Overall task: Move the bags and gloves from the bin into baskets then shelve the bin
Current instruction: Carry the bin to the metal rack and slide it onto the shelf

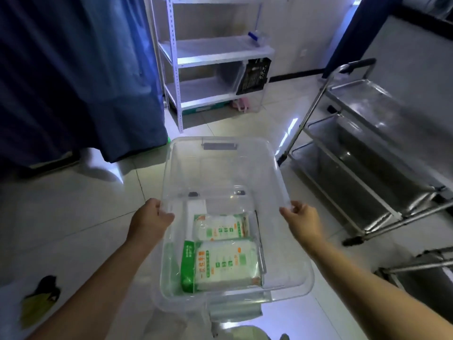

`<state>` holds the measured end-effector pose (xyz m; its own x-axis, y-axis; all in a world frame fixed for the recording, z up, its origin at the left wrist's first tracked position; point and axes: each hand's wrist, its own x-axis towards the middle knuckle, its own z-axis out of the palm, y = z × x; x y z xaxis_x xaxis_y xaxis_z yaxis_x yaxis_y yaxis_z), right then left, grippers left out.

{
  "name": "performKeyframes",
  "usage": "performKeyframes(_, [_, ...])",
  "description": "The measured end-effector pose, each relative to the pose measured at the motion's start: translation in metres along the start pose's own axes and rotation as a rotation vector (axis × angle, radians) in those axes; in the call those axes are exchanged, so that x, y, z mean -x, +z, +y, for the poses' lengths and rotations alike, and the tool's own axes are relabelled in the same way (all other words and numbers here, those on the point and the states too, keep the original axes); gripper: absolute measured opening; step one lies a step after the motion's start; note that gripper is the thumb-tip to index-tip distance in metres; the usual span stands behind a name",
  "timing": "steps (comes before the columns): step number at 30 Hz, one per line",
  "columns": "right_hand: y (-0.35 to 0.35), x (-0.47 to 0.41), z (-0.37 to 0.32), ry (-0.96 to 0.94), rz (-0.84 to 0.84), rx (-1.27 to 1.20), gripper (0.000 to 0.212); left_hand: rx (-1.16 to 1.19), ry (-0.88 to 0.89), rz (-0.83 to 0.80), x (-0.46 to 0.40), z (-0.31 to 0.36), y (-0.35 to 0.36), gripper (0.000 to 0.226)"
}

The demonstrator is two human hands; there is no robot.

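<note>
I carry a clear plastic bin [220,168] out in front of me, above the tiled floor. My left hand [150,220] grips its left rim and my right hand [302,220] grips its right rim. Inside, at the near end, lie two white-and-green packs of disposable gloves: one [221,227] further in and one [225,265] closer to me. A pale flat item [196,207] lies beside them at the left. The far half of the bin holds nothing that I can see.
A white metal shelf rack [208,52] stands ahead with a black crate [255,76] on a lower level. A steel trolley [367,148] is at the right. Dark blue curtains [73,77] hang at the left. A yellow-black object [39,300] lies on the floor.
</note>
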<state>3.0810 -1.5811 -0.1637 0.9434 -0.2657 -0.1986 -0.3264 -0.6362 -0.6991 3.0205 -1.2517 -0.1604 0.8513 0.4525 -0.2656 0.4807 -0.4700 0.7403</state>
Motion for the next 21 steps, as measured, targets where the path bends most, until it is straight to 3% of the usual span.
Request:
performKeyframes(10, [0.073, -0.251, -0.118, -0.006, -0.009, 0.021, 0.027, 0.000, -0.036, -0.030, -0.283, 0.093, 0.031, 0.037])
performKeyframes(21, [0.109, -0.494, -0.220, 0.015, 0.015, 0.097, 0.033, -0.102, -0.019, -0.045, -0.534, 0.203, 0.071, 0.031])
